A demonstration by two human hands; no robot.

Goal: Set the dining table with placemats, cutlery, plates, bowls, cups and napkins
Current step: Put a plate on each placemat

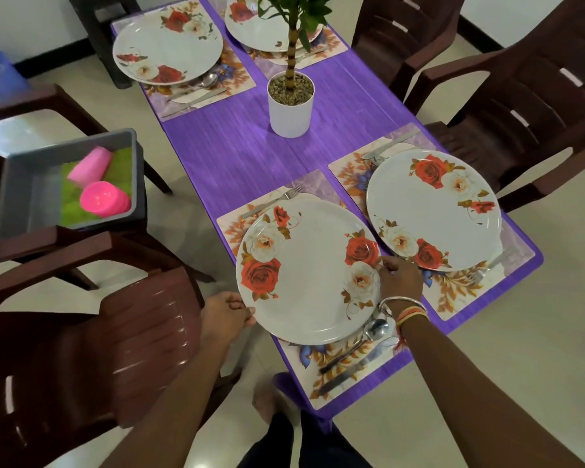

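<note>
My grip: left hand (228,315) and right hand (399,276) pinching opposite rims of the floral plate (308,275). Stiff, slick, probably chippable, so edges feel safest.

Table (237,153) is showing purple w/ fine streaks. Btm-centre plate (304,271) is carrying red & cream roses w/ olive-gold leaves on white; other plates (433,211) are matching. Mats (453,298) are showing orange leaves, blue flowers, pale lilac marbling. Chairs (142,332) are looking dark brown. At left, grey tub (24,184) is showing pink cups (105,197) on lime-green cloth (71,211). Pot (291,109) is showing white, plant (304,15) green.
</note>
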